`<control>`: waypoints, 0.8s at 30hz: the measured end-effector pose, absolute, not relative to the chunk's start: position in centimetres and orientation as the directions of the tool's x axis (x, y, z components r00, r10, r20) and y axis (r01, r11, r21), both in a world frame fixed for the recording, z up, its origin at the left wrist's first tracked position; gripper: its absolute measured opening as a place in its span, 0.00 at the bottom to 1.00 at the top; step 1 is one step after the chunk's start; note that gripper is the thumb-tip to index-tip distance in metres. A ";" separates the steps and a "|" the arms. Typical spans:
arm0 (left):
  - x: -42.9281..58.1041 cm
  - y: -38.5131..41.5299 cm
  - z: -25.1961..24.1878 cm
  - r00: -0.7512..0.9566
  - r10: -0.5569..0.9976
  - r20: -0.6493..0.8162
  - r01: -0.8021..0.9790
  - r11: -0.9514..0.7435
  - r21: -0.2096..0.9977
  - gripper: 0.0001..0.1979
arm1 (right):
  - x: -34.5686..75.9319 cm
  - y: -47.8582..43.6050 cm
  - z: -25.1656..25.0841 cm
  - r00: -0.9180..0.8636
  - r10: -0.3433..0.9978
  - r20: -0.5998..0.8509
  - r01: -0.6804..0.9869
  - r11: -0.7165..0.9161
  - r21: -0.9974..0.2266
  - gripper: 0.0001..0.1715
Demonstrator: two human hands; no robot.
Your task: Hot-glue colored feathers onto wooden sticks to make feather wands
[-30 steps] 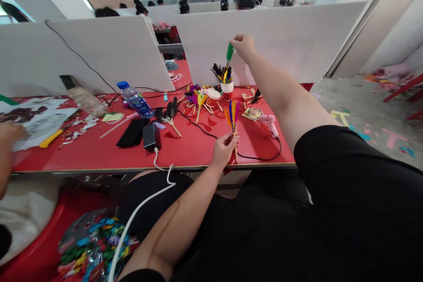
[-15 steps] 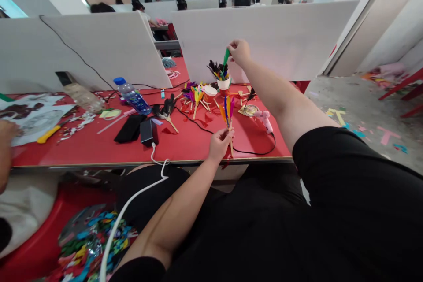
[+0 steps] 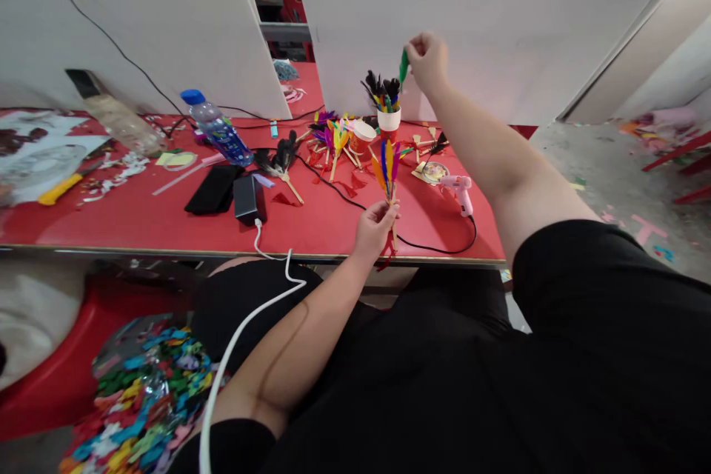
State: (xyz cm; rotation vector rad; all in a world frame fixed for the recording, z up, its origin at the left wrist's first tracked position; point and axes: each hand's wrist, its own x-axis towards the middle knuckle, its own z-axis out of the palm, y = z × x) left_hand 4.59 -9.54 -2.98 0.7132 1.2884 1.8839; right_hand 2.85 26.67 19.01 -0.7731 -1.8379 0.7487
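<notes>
Low over the table's front edge, my left hand (image 3: 375,228) is closed on the wooden stick of a feather fan (image 3: 387,169), which stands upright with orange, blue and purple feathers and a red tassel below. My right hand (image 3: 429,59) is raised near the white panel, pinching a green feather (image 3: 404,67). The feather hangs just right of a paper cup (image 3: 389,119) packed with black and coloured feathers. A second cup (image 3: 363,135) lies tipped beside it, next to a pile of finished-looking feather fans (image 3: 337,141).
A pink glue gun (image 3: 460,192) with a black cord lies right on the red table (image 3: 338,229). To the left are a bottle (image 3: 218,129), a black phone (image 3: 213,189), a power bank (image 3: 249,199) with a white cable, and a yellow cutter (image 3: 60,189). White panels (image 3: 489,37) stand behind.
My right hand has lifted the green feather up and away from the cup of feathers. The view has tilted downward. My left hand still holds the fan.
</notes>
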 end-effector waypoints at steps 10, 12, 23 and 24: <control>5.5 -10.1 -1.2 -0.614 0.789 -0.012 -0.368 -0.274 0.889 0.18 | 15.0 11.3 9.0 -0.592 0.712 0.377 -0.123 0.383 -0.916 0.23; 5.9 -10.6 -1.2 -0.588 0.809 -0.003 -0.381 -0.273 0.883 0.21 | 15.6 9.2 7.1 -0.573 0.731 0.371 -0.223 0.297 -0.929 0.26; 4.6 -11.3 -2.0 -0.571 0.819 -0.060 -0.378 -0.197 0.904 0.27 | 15.6 6.4 2.2 -0.641 0.740 0.204 -0.290 0.012 -0.957 0.33; 4.5 -11.3 -2.0 -0.574 0.816 -0.068 -0.371 -0.185 0.910 0.25 | 15.7 6.1 2.1 -0.659 0.726 0.196 -0.294 -0.009 -0.956 0.34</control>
